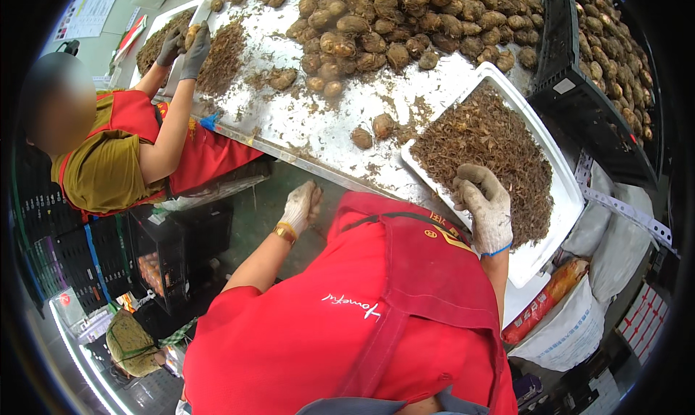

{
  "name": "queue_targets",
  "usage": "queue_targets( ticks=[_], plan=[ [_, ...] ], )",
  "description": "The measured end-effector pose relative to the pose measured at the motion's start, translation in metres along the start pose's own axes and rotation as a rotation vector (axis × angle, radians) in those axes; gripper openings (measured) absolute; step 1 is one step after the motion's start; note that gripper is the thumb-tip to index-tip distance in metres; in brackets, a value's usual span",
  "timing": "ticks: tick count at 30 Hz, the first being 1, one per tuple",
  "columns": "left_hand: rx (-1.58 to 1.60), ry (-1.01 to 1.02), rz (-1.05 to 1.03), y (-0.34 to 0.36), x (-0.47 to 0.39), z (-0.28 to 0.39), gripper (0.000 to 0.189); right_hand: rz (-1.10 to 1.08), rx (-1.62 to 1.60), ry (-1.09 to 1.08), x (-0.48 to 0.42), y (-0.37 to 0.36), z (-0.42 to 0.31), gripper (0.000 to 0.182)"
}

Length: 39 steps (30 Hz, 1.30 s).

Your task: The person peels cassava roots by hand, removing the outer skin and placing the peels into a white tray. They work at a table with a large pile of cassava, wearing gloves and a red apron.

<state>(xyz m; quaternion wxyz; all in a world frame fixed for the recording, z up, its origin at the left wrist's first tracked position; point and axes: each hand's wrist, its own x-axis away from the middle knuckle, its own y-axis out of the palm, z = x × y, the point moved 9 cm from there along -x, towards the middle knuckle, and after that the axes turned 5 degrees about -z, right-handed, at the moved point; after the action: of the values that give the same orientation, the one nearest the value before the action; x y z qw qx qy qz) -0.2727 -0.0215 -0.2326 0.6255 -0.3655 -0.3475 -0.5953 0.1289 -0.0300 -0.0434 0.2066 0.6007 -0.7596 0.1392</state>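
My right hand, in a soiled white knit glove, is over the near edge of a white plastic tray heaped with brown fibrous peelings. Its fingers are curled; whether they hold something small cannot be told. My left hand, also gloved and with a gold watch at the wrist, is off the table's edge with its fingers curled in; its palm is hidden. Two small taro corms lie on the metal table left of the tray. Behind them is a large pile of hairy taro corms.
A co-worker in a red apron stands at the left, gloved hands holding a corm over another tray. A black crate of corms is at the right. White sacks and a red bag are below it.
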Motion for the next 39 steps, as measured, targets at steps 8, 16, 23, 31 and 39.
queue_targets(
  ticks=[8,16,23,31,39],
  plan=[
    [0.376,0.073,0.167,0.011,-0.062,-0.011,0.037,-0.034,-0.017,0.032,0.001,-0.002,0.005,0.037],
    [0.289,0.185,0.118,0.013,0.003,0.030,0.043,-0.077,-0.040,0.036,-0.008,-0.004,0.010,0.033],
    [0.371,0.166,0.115,0.023,0.006,0.017,0.042,-0.087,0.033,0.093,-0.003,-0.001,0.016,0.033],
    [0.323,0.227,0.239,0.020,-0.026,0.012,0.036,-0.099,0.038,0.074,0.002,-0.004,0.021,0.037],
    [0.345,0.152,0.087,0.026,-0.007,0.016,0.033,-0.072,0.053,0.084,0.006,-0.007,0.022,0.038]
  ],
)
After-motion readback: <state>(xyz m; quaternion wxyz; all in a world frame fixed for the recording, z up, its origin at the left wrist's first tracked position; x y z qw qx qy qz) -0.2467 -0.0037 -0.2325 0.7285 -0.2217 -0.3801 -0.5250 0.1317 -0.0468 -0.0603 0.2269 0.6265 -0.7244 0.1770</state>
